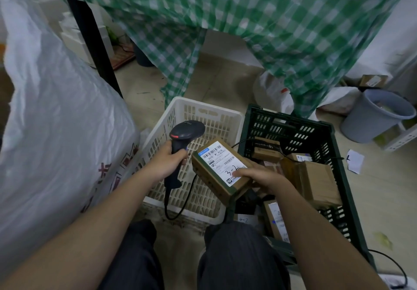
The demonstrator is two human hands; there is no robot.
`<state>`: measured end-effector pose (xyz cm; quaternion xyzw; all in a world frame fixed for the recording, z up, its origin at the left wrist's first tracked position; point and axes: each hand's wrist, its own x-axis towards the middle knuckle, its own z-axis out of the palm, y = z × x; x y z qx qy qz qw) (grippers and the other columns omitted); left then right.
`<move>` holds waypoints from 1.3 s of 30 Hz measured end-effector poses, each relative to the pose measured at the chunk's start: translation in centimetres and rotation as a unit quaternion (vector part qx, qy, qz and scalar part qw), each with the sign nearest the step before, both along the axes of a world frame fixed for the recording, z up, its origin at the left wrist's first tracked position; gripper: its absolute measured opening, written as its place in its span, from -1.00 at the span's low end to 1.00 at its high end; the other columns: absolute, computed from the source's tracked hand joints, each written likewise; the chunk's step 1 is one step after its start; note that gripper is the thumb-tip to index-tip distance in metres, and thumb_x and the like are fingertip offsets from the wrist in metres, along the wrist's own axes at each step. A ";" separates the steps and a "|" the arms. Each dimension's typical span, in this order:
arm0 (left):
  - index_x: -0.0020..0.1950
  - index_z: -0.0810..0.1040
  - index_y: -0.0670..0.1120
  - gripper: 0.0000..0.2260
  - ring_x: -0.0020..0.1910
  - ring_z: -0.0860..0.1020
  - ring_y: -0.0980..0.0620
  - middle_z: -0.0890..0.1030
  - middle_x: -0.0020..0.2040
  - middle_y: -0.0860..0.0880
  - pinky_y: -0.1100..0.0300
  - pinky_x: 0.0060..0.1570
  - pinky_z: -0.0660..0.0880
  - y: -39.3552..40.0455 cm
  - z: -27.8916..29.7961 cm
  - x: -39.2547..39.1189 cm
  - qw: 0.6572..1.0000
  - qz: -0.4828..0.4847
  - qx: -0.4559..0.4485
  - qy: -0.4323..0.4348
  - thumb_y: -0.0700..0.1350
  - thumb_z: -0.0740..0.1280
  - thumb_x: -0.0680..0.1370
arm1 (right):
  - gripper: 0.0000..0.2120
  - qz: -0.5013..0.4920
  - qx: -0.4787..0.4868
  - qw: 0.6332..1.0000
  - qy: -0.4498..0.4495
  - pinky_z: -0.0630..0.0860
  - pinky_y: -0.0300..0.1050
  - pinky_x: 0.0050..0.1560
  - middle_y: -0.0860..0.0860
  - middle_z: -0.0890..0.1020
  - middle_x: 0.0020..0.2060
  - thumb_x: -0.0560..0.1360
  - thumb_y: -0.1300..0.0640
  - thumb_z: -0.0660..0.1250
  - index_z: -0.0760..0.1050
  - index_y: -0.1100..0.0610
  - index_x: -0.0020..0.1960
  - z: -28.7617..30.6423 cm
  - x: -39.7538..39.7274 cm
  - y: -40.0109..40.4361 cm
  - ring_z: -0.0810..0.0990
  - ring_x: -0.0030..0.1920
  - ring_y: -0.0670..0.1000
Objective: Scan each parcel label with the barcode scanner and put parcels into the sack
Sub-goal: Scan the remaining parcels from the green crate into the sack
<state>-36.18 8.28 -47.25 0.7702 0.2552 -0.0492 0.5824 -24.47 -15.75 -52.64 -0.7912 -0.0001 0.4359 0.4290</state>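
Parcel [222, 170] front and centre on my feed: a brown cardboard box with a white shipping label [223, 162] facing up, barcodes near the far end and "3-2" scribbled on it in pen. It's up in the air, tilted, hanging over the gap between the two crates. Right hand [261, 176] grips it from the near right corner, thumb pressed flat on the label and the other fingers curled underneath. Left hand [168, 162] is wrapped tight around the handle of the black barcode scanner [184, 143], just beside the parcel's left edge, scanner head pointing up and away with a red strip showing on it; its cable [178, 201] loops down over the white crate. That white crate [203, 118] sits right under the scanner, slotted plastic. To the right, touching it, is a dark green crate [293, 129] with more brown parcels [316, 183] piled inside, some with labels. Big white sack [56, 120] fills the whole left side, red print low on it. Further out there's a green checked cloth [248, 30] hanging from above, a grey bin [379, 115] far right, and a scrap of paper [356, 161] on the floor.
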 end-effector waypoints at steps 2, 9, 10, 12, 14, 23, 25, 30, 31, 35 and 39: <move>0.00 0.42 -0.05 -0.94 0.06 0.58 -0.19 0.60 -0.07 -0.17 -0.04 0.15 0.45 0.0 0.0 -0.1 1.000 -0.006 0.002 -0.001 -0.16 0.27 0.55 | -0.48 0.000 0.003 0.999 0.051 0.48 0.04 0.20 0.02 0.64 0.04 0.39 -0.02 0.50 0.43 0.01 0.29 -0.1 -0.1 0.0 0.59 0.00 0.02; -0.11 0.42 -0.08 -0.92 -0.10 0.52 -0.11 0.52 -0.15 -0.19 0.05 -0.03 0.42 0.2 0.2 -0.2 1.000 -0.001 -0.010 -0.023 -0.21 0.25 0.57 | -0.51 -0.097 0.106 0.990 0.013 0.49 0.06 0.21 -0.03 0.62 0.14 0.50 -0.34 0.20 0.39 -0.12 0.33 -0.4 -2.0 1.9 0.57 0.14 0.01; -0.14 0.42 -0.09 -0.90 -0.13 0.49 -0.09 0.49 -0.18 -0.18 0.08 -0.07 0.39 0.3 0.3 -0.2 1.000 0.000 -0.010 -0.030 -0.23 0.24 0.57 | -0.54 -0.121 0.134 0.984 0.000 0.52 0.03 0.14 -0.05 0.62 0.13 0.53 -0.34 0.14 0.39 -0.13 0.33 0.1 -2.2 2.4 0.58 0.11 -0.02; -0.10 0.42 -0.09 -0.92 -0.16 0.48 -0.07 0.49 -0.19 -0.15 0.10 -0.12 0.37 0.5 0.5 -0.3 0.999 0.017 -0.017 -0.039 -0.22 0.23 0.58 | -0.58 -0.173 0.180 0.968 -0.038 0.53 -0.05 -0.03 -0.03 0.62 0.15 0.60 -0.26 0.09 0.37 -0.10 0.37 1.7 -1.9 3.5 0.59 0.07 -0.06; -0.03 0.43 -0.12 -0.99 -0.15 0.49 -0.07 0.51 -0.18 -0.13 0.11 -0.14 0.38 0.9 0.6 -0.3 0.997 0.055 -0.029 -0.053 -0.21 0.24 0.59 | -0.58 -0.205 0.213 0.953 -0.071 0.51 -0.09 -0.11 0.00 0.59 0.21 0.61 -0.13 0.18 0.32 -0.06 0.43 3.9 -0.9 4.5 0.59 0.05 -0.05; 0.18 0.46 -0.16 -0.79 -0.17 0.56 0.03 0.60 -0.08 -0.11 0.20 -0.21 0.47 1.8 1.4 -0.9 0.980 0.153 -0.074 -0.102 -0.16 0.32 0.58 | -0.20 -0.243 0.171 0.953 -0.061 0.40 0.01 0.06 0.07 0.50 0.22 0.37 0.03 0.52 0.18 0.14 0.46 4.0 -0.5 7.5 0.52 0.12 0.04; 0.18 0.51 -0.19 -0.76 -0.16 0.59 0.01 0.62 -0.08 -0.13 0.18 -0.15 0.49 2.1 1.1 -1.2 0.980 0.144 -0.073 -0.113 -0.11 0.35 0.56 | -0.19 -0.249 0.183 0.950 -0.049 0.41 0.05 0.18 0.06 0.50 0.26 0.35 0.05 0.56 0.19 0.11 0.45 2.7 -1.4 8.0 0.51 0.18 0.06; 0.14 0.54 -0.09 -0.83 -0.09 0.59 0.08 0.64 -0.11 0.04 0.18 -0.03 0.47 2.5 0.9 -1.5 0.983 0.100 -0.060 -0.140 -0.15 0.37 0.55 | -0.09 -0.196 0.191 0.958 -0.086 0.39 0.05 0.36 0.00 0.49 0.32 0.29 0.04 0.61 0.19 0.09 0.50 2.1 -1.2 8.9 0.50 0.26 0.05; 0.14 0.53 -0.06 -0.81 -0.05 0.59 0.09 0.64 -0.08 0.06 0.17 0.02 0.47 2.5 0.8 -1.5 0.984 0.091 -0.055 -0.143 -0.16 0.38 0.54 | -0.10 -0.192 0.192 0.958 -0.089 0.39 0.03 0.34 -0.01 0.49 0.29 0.30 0.04 0.60 0.20 0.10 0.49 2.2 -0.9 8.9 0.50 0.25 0.04; 0.11 0.51 0.00 -0.83 -0.02 0.59 0.11 0.64 -0.06 0.06 0.15 0.09 0.46 3.3 0.3 -1.1 0.987 0.073 -0.037 -0.140 -0.15 0.38 0.54 | -0.26 -0.196 0.203 0.956 -0.085 0.47 0.04 0.29 0.00 0.57 0.25 0.30 0.05 0.60 0.34 0.08 0.39 1.7 0.4 8.8 0.57 0.19 0.03; 0.16 0.49 0.00 -0.79 0.00 0.61 0.07 0.64 -0.02 0.03 0.05 0.20 0.47 3.9 -0.1 -0.9 0.991 0.058 -0.032 -0.117 -0.13 0.37 0.55 | -0.30 -0.198 0.205 0.954 -0.096 0.49 -0.05 0.21 -0.01 0.59 0.22 0.33 0.10 0.58 0.35 0.08 0.39 1.2 0.8 8.6 0.57 0.16 0.00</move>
